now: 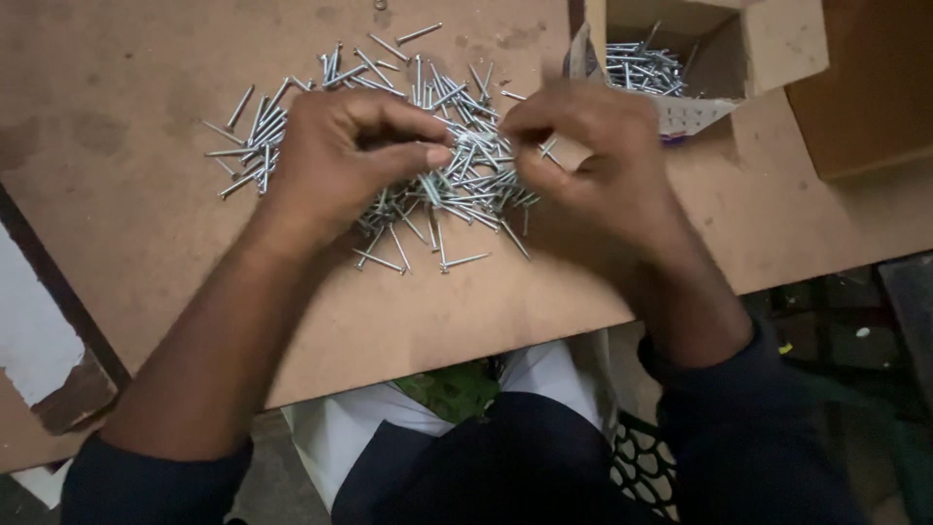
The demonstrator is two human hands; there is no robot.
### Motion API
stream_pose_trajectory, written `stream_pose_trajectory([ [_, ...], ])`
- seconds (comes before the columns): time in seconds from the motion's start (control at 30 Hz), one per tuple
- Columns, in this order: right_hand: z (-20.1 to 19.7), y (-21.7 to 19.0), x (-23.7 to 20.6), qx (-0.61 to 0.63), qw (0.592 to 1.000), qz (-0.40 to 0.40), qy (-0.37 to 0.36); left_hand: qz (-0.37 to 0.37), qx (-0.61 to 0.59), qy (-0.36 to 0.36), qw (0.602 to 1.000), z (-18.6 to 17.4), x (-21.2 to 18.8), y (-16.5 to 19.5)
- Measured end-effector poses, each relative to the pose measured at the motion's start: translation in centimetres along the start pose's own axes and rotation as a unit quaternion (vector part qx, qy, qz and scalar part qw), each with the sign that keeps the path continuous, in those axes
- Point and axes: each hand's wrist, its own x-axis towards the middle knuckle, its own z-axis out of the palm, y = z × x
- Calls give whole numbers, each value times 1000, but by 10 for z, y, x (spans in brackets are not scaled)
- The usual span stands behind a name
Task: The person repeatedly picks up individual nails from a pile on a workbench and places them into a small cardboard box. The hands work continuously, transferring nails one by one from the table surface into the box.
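1. Both hands are down in a big loose pile of silver nails (428,146) spread over a brown board bench (146,224). The pile sits toward the far middle of the bench, nails pointing every which way, with a few strays off to the left and near edges.

2. Left hand (340,160) rests on the left half of the pile, knuckles up. Its fingers (408,156) are curled in, thumb pressed toward the fingertips, and it looks pinched on a nail or two from the heap, though the exact ones are hard to pick out.

3. Right hand (588,156) is over the right edge of the pile, a bit blurry. Its fingers (530,122) are bunched together too, and a short bit of nail pokes out just beside them, so it seems clamped on at least one.

4. The two hands sit close together, fingertips nearly facing each other over the middle of the heap.

5. Just behind the right hand there's an open cardboard box (777,49) with more of the same nails inside, flaps folded out.

6. Both arms have dark sleeves (155,481) pushed up past the wrist. Under the near bench edge you can see the person's lap, dark and white cloth.
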Motion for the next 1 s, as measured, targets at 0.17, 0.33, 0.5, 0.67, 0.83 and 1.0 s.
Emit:
stream_pose_trajectory([
  [0.17, -41, 20, -4, -54, 964, -122, 229, 9, -6, 35, 999, -6, -2, 1],
  [0.33, -74, 23, -23, -213, 936, -108, 257, -3, 17, 37, 999, -6, 0, 0],
  [0.5, -58, 36, -24, -338, 921, -17, 190, -3, 20, 33, 999, -5, 2, -3],
  [0.67, -46, 23, -11, -74, 966, 99, 227, -1, 11, 32, 999, -2, 2, -1],
  [0.83, -2, -2, 0, 176, 975, 133, 20, 30, -75, -13, 997, 1, -1, 3],
  [1.0, 29, -10, 4, 346, 922, 166, -60, 44, -57, -25, 997, 3, -1, 2],
])
